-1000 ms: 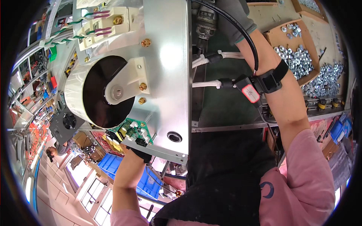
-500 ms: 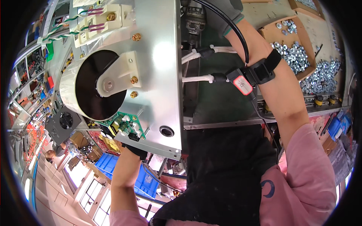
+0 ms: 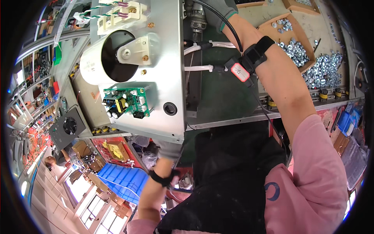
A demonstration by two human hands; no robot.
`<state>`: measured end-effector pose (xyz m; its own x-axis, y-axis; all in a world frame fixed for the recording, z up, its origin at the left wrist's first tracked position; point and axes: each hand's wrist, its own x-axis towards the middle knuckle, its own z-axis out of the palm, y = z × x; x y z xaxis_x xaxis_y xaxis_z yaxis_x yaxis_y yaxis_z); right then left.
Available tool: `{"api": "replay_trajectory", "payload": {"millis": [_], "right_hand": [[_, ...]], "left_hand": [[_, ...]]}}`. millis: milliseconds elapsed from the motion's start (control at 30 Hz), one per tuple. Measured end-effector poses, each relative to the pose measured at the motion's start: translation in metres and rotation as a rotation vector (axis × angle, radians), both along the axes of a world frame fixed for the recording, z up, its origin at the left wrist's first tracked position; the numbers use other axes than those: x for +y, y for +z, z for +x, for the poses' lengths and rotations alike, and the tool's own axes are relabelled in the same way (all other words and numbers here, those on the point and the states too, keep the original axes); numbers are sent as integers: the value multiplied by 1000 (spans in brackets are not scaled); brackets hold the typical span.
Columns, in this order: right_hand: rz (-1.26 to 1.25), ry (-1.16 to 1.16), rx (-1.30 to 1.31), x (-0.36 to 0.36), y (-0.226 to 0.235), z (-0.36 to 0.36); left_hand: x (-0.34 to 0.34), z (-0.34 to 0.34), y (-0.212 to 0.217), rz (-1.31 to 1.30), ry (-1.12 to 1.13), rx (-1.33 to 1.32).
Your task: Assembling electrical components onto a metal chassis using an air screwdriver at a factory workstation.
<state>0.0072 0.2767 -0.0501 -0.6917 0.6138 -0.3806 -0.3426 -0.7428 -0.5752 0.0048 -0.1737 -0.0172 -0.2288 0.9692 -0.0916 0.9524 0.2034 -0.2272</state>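
Observation:
A large sheet-metal panel (image 3: pixel 165 66) stands in front of me. Mounted on it are a green circuit board (image 3: pixel 126 102), a white cylinder with a black end (image 3: pixel 91 64) under a bracket, and cream terminal blocks (image 3: pixel 120 17) with twisted wires. At the panel's lower edge is my left hand (image 3: pixel 169 149) in a grey glove, blurred, its fingers hidden behind the metal. My right hand (image 3: pixel 222 13), also gloved, reaches to the top edge of the picture beside a metal-bodied tool (image 3: pixel 198 21); its fingers do not show.
Cardboard trays of bolts (image 3: pixel 294 50) lie at the right, with loose bolts (image 3: pixel 325 70) spilled beside them. White-sleeved cables (image 3: pixel 200 68) cross the green mat (image 3: pixel 218 95). A blue crate (image 3: pixel 122 179) stands below left. Farther left are a dark fan panel (image 3: pixel 68 126) and another person (image 3: pixel 56 160).
The panel's lower edge has risen in the picture, and the circuit board shows more fully. My left hand has moved right along that edge. My right arm has shifted slightly left.

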Motion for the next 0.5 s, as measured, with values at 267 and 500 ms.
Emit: {"api": "replay_trajectory", "payload": {"millis": [267,500], "right_hand": [[-48,40,-45,5,25,-2],[344,-73,33,84,182,54]], "left_hand": [[38,44,70,228,807,-1718],[-66,-19,181,450,932,-1495]]}}
